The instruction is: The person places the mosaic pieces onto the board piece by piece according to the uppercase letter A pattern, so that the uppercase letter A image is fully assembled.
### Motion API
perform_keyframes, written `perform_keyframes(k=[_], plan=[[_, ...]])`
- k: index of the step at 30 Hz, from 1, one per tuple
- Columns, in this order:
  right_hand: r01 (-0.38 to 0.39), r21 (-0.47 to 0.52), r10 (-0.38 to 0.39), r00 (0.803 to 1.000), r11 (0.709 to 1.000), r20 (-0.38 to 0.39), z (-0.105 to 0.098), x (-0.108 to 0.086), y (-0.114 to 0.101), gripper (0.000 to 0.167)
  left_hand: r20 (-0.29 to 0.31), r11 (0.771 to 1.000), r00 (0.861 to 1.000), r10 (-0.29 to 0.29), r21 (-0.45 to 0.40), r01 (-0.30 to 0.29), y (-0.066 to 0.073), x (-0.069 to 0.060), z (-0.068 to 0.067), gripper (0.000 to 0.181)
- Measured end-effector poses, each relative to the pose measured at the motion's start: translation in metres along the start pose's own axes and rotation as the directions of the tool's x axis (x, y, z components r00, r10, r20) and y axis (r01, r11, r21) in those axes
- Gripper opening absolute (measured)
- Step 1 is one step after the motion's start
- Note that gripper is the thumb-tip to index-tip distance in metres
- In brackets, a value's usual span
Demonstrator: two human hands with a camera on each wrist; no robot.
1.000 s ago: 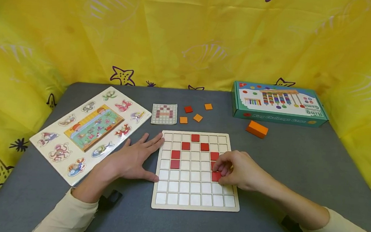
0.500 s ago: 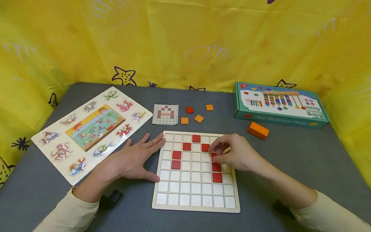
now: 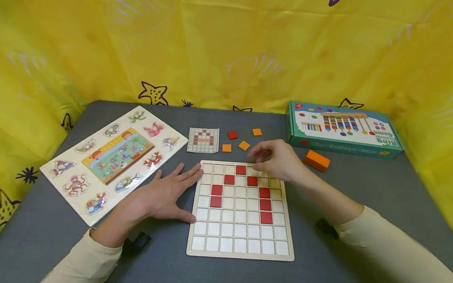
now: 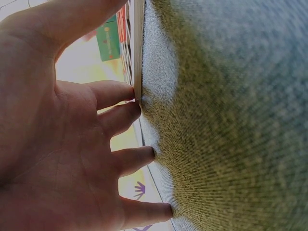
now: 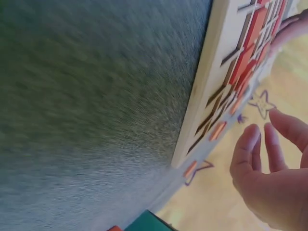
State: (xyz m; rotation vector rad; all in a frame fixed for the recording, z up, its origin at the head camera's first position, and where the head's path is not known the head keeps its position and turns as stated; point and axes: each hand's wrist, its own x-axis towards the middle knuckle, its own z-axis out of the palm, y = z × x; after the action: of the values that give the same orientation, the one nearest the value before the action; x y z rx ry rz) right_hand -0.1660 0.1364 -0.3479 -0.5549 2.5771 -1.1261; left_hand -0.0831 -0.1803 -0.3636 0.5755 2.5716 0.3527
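A wooden grid board point(image 3: 241, 254) lies before me, with several red square tiles point(image 3: 266, 217) set in an arch in its cells. My left hand point(image 3: 165, 195) is spread flat on the table, its thumb and fingertips touching the board's left edge; the left wrist view shows its straight fingers point(image 4: 130, 161). Over the board's far right corner hovers my right hand point(image 3: 279, 160), fingers loosely bent, nothing visible between them in the right wrist view. Beyond it lie a loose red tile point(image 3: 233, 135) and orange tiles point(image 3: 244, 145). Left of these is a small pattern card point(image 3: 203, 140).
A sea-animal peg puzzle point(image 3: 84, 147) lies at the left, close to my left hand. At the back right stands a green Ring Challenge Game box point(image 3: 345, 129), with an orange block point(image 3: 316, 160) in front. A yellow curtain point(image 3: 234, 48) hangs behind the table.
My right hand has left the red tiles at the board's right side and moved away from me to the far edge. Those tiles stay in their cells. My left hand keeps its place.
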Motion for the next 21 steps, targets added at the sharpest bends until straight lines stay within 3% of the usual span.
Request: perform_keyframes(k=[7,14,21], plan=[[0.019,0.037,-0.019,1.0,0.999,-0.018,0.001,0.026,-0.001,0.024,0.008,1.0,1.0,-0.016,0.001,0.016,0.001,0.001,0.0,0.12],[-0.025,0.093,0.027,0.999,0.995,-0.023,0.006,0.054,-0.003,0.025,0.003,1.0,1.0,-0.001,0.003,0.001,0.001,0.001,0.0,0.119],[-0.064,0.081,0.067,0.997,0.995,-0.042,0.007,0.078,-0.005,0.025,0.006,1.0,1.0,-0.003,0.004,0.002,0.001,0.001,-0.001,0.119]])
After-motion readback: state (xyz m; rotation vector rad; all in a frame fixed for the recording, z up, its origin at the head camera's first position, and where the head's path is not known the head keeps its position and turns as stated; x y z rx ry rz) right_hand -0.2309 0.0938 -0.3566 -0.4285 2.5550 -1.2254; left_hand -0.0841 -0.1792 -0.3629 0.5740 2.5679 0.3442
